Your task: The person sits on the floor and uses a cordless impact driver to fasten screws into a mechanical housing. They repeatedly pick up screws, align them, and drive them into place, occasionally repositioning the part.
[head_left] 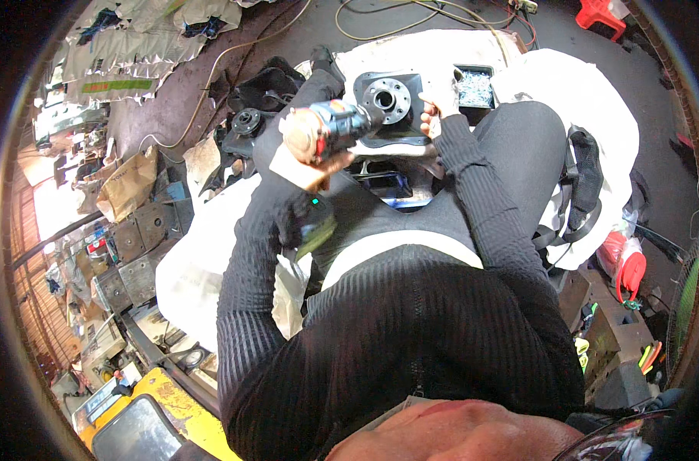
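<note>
My left hand (330,170) grips a blue and black power drill (340,123) with a tan rounded rear end. The drill's nose overlaps the lower left edge of a grey round flange (395,101) in this view; whether they touch, I cannot tell. That flange has a centre bore and a ring of holes, and sits on a black square base (399,137) between my legs. At the base's right side is my right hand (440,104), fingers curled in. What it holds, if anything, is too small to make out. Beside it stands a tray of small silvery screws or bolts (474,87).
Another black hub part (246,121) lies at the left among dark parts. White sacking (595,100) surrounds my legs. Cables (399,37) run over the floor behind. Metal blocks (138,238) stand at the left, and a red plastic stool (601,19) at the far right.
</note>
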A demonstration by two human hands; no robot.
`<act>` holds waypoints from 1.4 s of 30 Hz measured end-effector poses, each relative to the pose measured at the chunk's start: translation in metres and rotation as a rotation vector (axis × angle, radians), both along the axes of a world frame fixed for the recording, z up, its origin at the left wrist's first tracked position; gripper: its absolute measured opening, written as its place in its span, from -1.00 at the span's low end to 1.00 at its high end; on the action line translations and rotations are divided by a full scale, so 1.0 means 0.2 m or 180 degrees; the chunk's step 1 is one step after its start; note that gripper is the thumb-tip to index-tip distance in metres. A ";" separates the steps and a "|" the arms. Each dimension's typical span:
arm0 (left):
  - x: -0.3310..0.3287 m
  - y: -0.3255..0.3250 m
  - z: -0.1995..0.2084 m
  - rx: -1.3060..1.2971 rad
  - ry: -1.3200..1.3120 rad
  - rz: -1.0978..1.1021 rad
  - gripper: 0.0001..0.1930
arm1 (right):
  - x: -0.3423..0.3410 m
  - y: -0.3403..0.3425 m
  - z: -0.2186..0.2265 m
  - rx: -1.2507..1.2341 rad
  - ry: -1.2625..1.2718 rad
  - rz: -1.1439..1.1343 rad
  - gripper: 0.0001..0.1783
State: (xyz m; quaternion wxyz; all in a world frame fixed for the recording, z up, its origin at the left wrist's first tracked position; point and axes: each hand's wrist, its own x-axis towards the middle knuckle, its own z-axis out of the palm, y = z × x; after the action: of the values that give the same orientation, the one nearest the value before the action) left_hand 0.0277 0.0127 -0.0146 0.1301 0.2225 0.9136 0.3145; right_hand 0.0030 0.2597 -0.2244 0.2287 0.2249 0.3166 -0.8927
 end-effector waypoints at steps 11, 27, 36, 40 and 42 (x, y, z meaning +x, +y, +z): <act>0.22 0.21 0.25 -0.0362 -0.1399 0.0421 -0.46 | 0.17 0.01 0.30 -0.2543 0.0037 -0.0386 -0.47; 0.17 0.11 0.16 -0.0659 -0.0430 -0.0185 -0.55 | 0.17 -0.03 0.26 -0.2506 0.0095 -0.0107 -0.58; 0.16 0.08 0.24 -0.0707 -0.0380 -0.0099 -0.59 | 0.20 -0.05 0.42 -0.0710 0.0029 0.0223 -0.72; 0.20 0.06 0.28 -0.0803 -0.0816 0.0198 -0.57 | 0.22 -0.05 0.42 -0.0512 0.0061 0.0532 -0.70; 0.21 -0.01 0.18 -0.0779 0.0763 -0.0756 -0.55 | 0.23 -0.02 0.40 -0.0509 0.0067 0.0792 -0.69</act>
State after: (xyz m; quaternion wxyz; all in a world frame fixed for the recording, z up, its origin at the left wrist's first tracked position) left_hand 0.0693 0.0106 0.0222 0.0828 0.3470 0.9213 0.1549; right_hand 0.0481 0.2549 -0.1451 0.3514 0.1557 0.2723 -0.8821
